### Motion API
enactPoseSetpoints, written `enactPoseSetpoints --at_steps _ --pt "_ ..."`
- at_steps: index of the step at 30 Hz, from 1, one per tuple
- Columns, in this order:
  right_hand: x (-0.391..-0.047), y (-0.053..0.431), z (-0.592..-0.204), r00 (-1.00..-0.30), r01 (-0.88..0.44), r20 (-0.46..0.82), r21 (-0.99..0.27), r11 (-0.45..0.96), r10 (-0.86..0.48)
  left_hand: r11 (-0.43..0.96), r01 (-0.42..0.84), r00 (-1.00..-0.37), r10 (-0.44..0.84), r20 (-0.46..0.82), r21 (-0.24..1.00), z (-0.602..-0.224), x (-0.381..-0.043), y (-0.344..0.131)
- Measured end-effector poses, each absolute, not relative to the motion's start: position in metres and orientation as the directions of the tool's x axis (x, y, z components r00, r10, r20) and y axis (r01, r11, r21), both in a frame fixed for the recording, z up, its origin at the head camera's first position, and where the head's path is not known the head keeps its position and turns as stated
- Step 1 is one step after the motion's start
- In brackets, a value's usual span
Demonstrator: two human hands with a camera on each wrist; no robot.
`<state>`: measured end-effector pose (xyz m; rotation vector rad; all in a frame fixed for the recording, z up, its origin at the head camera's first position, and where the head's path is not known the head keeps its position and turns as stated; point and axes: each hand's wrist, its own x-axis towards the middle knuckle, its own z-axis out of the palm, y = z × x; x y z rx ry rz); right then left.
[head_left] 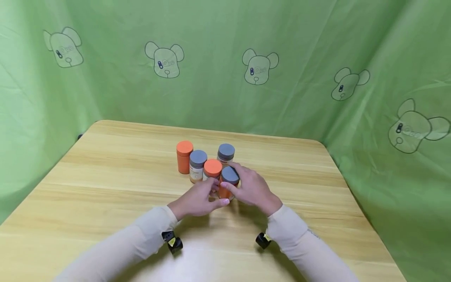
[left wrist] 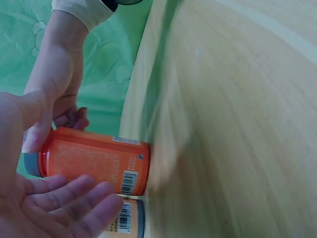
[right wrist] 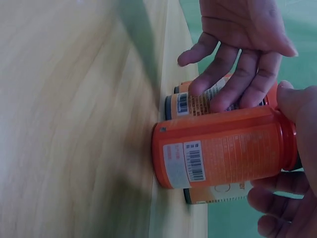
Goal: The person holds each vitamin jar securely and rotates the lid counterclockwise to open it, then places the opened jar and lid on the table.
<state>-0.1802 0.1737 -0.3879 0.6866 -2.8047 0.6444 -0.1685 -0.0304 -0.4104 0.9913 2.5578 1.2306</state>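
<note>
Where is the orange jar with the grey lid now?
In the head view, the grey-lidded orange jar is right of an orange-lidded jar, between the left hand and the right hand, which grips it.

Barcode [right wrist: 195,166] on orange jar [right wrist: 223,148], lettering [right wrist: 245,144] unreadable

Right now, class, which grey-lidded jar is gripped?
The front orange jar: the right hand holds it near its lid. The other grey-lidded jars stand farther back, ungripped.

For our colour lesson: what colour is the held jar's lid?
Blue-grey; the lid shows best in the head view.
</note>
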Motion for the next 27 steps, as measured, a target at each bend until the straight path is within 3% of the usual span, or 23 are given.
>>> enactPoseSetpoints --at_steps 11,19,27 --pt "-0.181 0.181 -0.389 -0.853 -0.511 0.338 -0.382 0.770 -0.398 0.533 0.463 -0.800 0.595 0.076 0.708 -0.415 -0.176 -0.019" --pt "-0.175 0.183 -0.390 -0.867 -0.492 0.324 -0.440 0.751 -0.379 0.540 0.493 -0.784 0.615 0.079 0.682 -0.417 -0.179 -0.012" --pt "-0.168 0.180 -0.388 -0.880 -0.468 0.333 -0.492 0.734 -0.338 0.496 0.559 -0.764 0.619 0.182 0.664 -0.421 -0.179 -0.007"
